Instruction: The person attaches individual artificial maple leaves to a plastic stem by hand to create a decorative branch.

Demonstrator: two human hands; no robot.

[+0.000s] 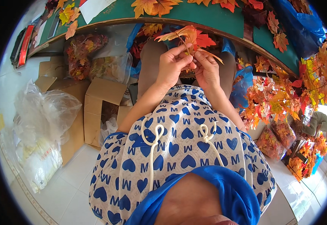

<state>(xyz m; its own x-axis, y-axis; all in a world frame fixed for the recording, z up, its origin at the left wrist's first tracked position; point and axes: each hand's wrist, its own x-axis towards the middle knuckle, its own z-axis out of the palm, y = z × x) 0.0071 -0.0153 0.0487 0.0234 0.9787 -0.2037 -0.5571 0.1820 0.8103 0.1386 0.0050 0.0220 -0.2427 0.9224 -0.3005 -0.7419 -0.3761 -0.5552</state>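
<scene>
Above my lap, just in front of the table edge, both hands are close together on a small sprig of artificial maple leaves. My left hand (173, 64) pinches its thin brown stem between thumb and fingertips. Beside it, my right hand (207, 70) has its thumb and fingers closed on the lower part of the sprig. An orange leaf (184, 34) spreads out above the left fingers, and a red leaf (205, 40) stands out behind the right fingertips. The exact grip points of the stems are partly hidden by the fingers.
Loose maple leaves (156, 6) lie on the green table (114, 15). Leaf garlands (276, 95) hang at the right, near bagged leaves (278, 138) and another person (317, 123). Cardboard boxes (102, 93) and a clear plastic bag (45, 112) stand on the left floor.
</scene>
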